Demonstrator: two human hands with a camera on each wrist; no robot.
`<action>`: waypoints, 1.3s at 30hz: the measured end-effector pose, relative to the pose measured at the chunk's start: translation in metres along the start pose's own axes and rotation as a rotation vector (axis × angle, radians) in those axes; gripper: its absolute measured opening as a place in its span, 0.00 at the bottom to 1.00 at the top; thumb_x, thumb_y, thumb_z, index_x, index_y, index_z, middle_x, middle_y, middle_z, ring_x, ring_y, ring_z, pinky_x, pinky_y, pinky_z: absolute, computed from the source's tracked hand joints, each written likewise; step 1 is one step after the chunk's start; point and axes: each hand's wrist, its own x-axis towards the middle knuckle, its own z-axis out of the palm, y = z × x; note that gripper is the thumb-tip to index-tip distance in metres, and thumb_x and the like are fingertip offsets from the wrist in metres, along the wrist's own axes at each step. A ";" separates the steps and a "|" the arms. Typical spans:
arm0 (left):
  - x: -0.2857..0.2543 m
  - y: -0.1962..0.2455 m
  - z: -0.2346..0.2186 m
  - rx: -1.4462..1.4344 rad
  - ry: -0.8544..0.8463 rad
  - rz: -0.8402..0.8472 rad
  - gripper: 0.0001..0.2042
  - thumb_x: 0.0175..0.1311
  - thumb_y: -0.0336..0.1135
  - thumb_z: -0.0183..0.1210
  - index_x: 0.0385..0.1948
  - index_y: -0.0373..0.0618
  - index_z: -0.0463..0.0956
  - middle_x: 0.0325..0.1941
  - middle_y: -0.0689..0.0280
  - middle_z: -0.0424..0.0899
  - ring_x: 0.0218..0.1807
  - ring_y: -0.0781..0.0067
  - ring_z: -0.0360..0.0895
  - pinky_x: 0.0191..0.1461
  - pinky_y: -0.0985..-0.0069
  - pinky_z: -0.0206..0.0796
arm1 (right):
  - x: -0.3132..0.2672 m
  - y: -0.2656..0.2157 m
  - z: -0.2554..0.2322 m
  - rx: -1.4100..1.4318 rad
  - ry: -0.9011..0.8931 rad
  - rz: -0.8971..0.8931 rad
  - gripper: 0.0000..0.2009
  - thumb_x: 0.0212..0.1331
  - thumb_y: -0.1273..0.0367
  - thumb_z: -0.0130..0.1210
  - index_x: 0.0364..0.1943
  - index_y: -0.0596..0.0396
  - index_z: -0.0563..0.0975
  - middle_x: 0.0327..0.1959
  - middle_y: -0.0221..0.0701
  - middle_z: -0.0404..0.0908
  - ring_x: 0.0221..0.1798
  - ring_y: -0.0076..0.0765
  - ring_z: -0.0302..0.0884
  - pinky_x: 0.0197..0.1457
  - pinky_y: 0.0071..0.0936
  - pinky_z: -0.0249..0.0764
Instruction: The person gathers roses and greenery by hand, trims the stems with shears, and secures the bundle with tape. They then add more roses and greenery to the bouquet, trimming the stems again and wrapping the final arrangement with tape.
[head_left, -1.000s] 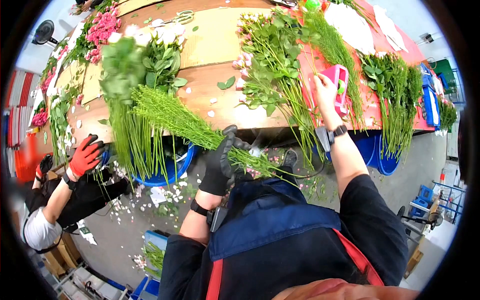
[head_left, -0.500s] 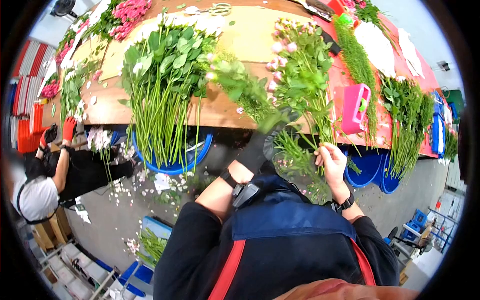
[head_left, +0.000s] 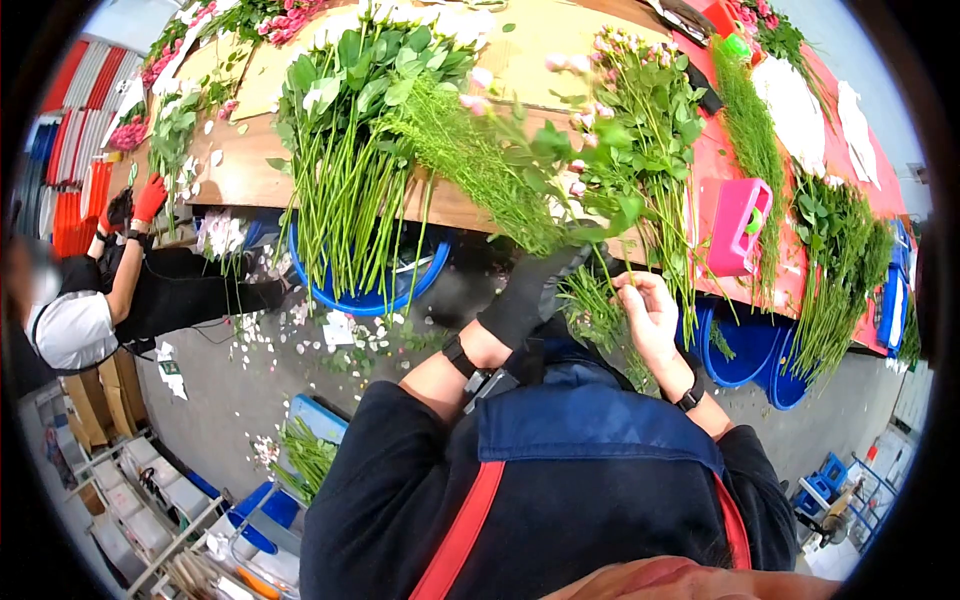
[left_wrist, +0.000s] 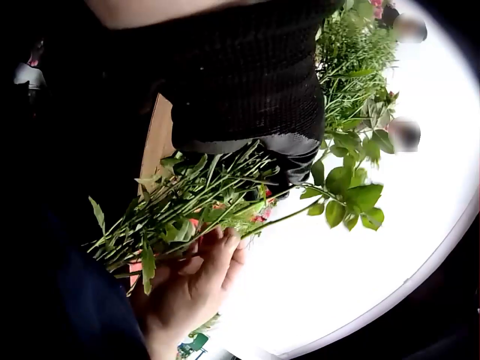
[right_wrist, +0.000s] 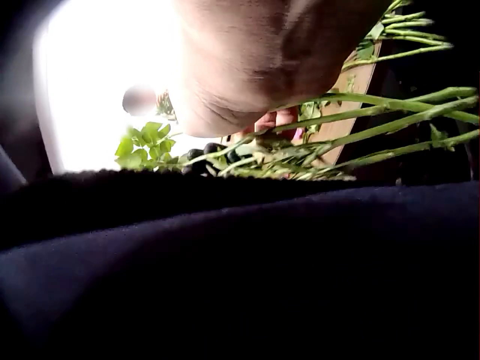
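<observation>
Bunch of spray roses point(head_left: 610, 150) gathered at the near edge of the surface point(head_left: 250, 170).
The light, fragile stems are gripped low by the gloved left hand point(head_left: 530, 295); the bare right hand point(head_left: 648, 315) pinches one stem.

Left hand point(head_left: 530, 295) in a black glove, gripping a bunch of green stems point(head_left: 500, 185) with feathery foliage and pink buds, tilted up toward the wooden table point(head_left: 245, 175). Right hand point(head_left: 648, 315), bare, fingers curled around stems just beside the glove. White roses point(head_left: 350, 150) lying over the table edge, stems hanging above a blue bucket point(head_left: 365, 295). Pink box point(head_left: 738, 225) on the red cloth point(head_left: 720, 160). Second person's red glove point(head_left: 150, 197) at far left. Petals scattered on the floor point(head_left: 250, 400).
</observation>
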 end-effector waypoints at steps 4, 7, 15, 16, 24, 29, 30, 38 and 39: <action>-0.017 -0.002 0.018 0.447 0.035 0.180 0.17 0.65 0.35 0.54 0.53 0.36 0.72 0.54 0.62 0.77 0.55 0.73 0.75 0.60 0.78 0.65 | 0.003 0.006 0.006 -0.057 -0.056 0.028 0.08 0.60 0.78 0.54 0.43 0.58 0.73 0.30 0.23 0.74 0.28 0.14 0.69 0.32 0.13 0.68; -0.013 0.006 0.038 0.219 0.017 -0.002 0.17 0.67 0.31 0.51 0.55 0.32 0.70 0.57 0.60 0.76 0.58 0.71 0.73 0.64 0.76 0.62 | 0.015 0.009 0.012 -0.153 -0.043 -0.071 0.09 0.62 0.77 0.53 0.45 0.59 0.73 0.32 0.21 0.75 0.29 0.12 0.67 0.31 0.10 0.64; -0.042 0.005 0.001 1.236 -0.146 0.073 0.23 0.64 0.22 0.45 0.62 0.45 0.63 0.62 0.57 0.72 0.59 0.66 0.72 0.62 0.70 0.63 | 0.009 -0.014 0.018 -0.481 -0.472 0.076 0.15 0.62 0.66 0.54 0.48 0.62 0.73 0.31 0.44 0.78 0.32 0.40 0.78 0.38 0.31 0.73; -0.041 0.007 -0.003 1.337 -0.161 0.189 0.22 0.65 0.23 0.46 0.63 0.44 0.63 0.62 0.57 0.72 0.59 0.66 0.71 0.62 0.70 0.62 | 0.009 -0.012 0.017 -0.455 -0.476 0.054 0.14 0.62 0.66 0.53 0.47 0.62 0.73 0.30 0.44 0.78 0.32 0.40 0.78 0.37 0.32 0.73; -0.018 0.004 0.005 -0.029 0.184 -0.102 0.21 0.69 0.45 0.50 0.55 0.38 0.66 0.25 0.72 0.61 0.30 0.76 0.65 0.37 0.76 0.63 | 0.060 -0.001 -0.047 -0.850 -0.069 -0.063 0.12 0.56 0.64 0.56 0.38 0.57 0.78 0.35 0.40 0.80 0.40 0.44 0.79 0.45 0.36 0.75; -0.012 0.000 -0.012 -0.047 -0.035 -0.075 0.22 0.65 0.39 0.55 0.58 0.41 0.63 0.25 0.73 0.59 0.32 0.73 0.67 0.54 0.61 0.69 | 0.092 0.051 -0.136 -1.453 0.094 0.010 0.09 0.54 0.66 0.57 0.33 0.56 0.78 0.30 0.38 0.79 0.35 0.45 0.79 0.40 0.36 0.75; -0.011 0.000 -0.011 0.180 -0.055 -0.013 0.23 0.64 0.37 0.56 0.59 0.41 0.62 0.26 0.73 0.59 0.32 0.73 0.67 0.54 0.62 0.69 | 0.092 0.054 -0.144 -1.356 0.101 -0.120 0.09 0.54 0.66 0.57 0.33 0.56 0.78 0.29 0.38 0.79 0.34 0.45 0.78 0.39 0.35 0.75; -0.004 -0.011 -0.004 0.115 0.105 -0.040 0.24 0.64 0.36 0.56 0.60 0.40 0.61 0.25 0.73 0.59 0.32 0.75 0.69 0.54 0.63 0.69 | 0.083 0.047 -0.109 -0.931 0.165 -0.113 0.09 0.56 0.64 0.58 0.31 0.57 0.77 0.27 0.39 0.77 0.31 0.41 0.77 0.37 0.33 0.73; -0.002 -0.011 0.001 -0.110 0.170 -0.101 0.24 0.65 0.39 0.55 0.60 0.40 0.61 0.24 0.73 0.59 0.32 0.74 0.69 0.54 0.62 0.69 | 0.085 0.048 -0.102 -0.949 0.100 -0.023 0.10 0.56 0.64 0.58 0.31 0.58 0.77 0.28 0.39 0.78 0.32 0.42 0.78 0.37 0.34 0.73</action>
